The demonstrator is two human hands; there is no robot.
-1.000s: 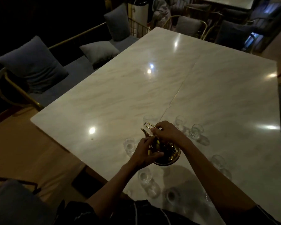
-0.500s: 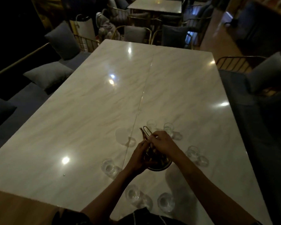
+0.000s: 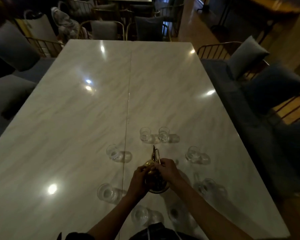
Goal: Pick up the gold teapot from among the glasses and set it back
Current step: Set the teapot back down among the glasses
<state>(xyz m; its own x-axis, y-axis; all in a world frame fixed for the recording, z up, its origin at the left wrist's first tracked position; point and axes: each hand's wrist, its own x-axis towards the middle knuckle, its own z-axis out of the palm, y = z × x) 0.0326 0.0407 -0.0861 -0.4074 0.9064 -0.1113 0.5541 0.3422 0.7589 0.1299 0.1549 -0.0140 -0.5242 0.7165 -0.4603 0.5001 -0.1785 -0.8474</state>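
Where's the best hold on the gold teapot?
The thin wire loop handle arching over the round gold metal teapot, taken from above: clear drinking glasses ring it, so the sides are crowded. The right hand grips there; the left hand steadies the body.

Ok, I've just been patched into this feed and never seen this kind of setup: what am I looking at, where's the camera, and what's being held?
There is no machine here. A person wears one wide-angle camera on the head, looking forward and down, so the two bare arms coming up from the bottom edge are the wearer's own. The surface is a long pale marble table. On it, clear glasses stand in a loose ring, all apart from one another. In the middle of that ring is the gold teapot. The left hand is on its side and the right hand is closed on the thin handle at the top. Whether the pot is lifted or resting on the table I cannot tell. Chairs and cushions surround the table.
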